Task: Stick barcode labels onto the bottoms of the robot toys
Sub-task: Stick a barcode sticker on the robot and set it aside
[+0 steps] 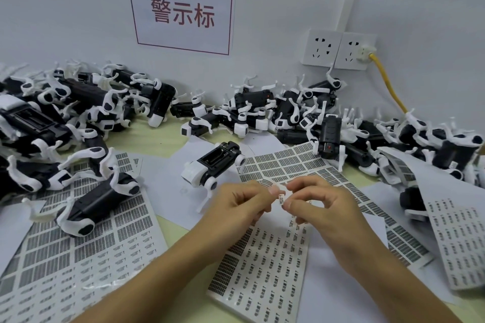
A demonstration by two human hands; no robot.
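Across the back of your table (157,139) runs a big heap of black-and-white robot toys (78,113), spilling from the far left to the far right of the frame, legs in the air. Label sheets (86,252) cover the foreground, one sheet (265,265) lying right under your wrists at lower centre. Just above your hands, centre frame, one robot toy (212,165) lies alone on its back, black underside up. Your left hand (236,204) and right hand (322,204) are together, fingertips meeting, both pinching one small barcode label (281,198) between them, held above the sheet.
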